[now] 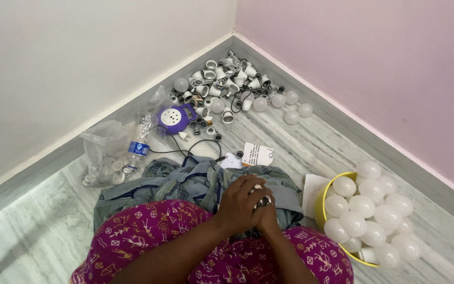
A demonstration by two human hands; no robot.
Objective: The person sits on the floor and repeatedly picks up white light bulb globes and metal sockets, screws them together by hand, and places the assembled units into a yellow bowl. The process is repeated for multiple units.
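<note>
Floor-level work here, and a lot of it waiting: the yellow tub (320,202) at near right brims with white bulb domes (364,206), while a heap of white bulb housings and dark rings (226,84) lies in the far corner, apparently unassembled. A grey-blue cloth (185,181) spreads over the lap, a purple extension reel (173,118) beyond it. Centre near, the left hand (241,206) wraps over the right hand (267,220), both closed tight together around a small white-and-dark bulb part (262,200), mostly hidden, just peeking out between the fingers.
</note>
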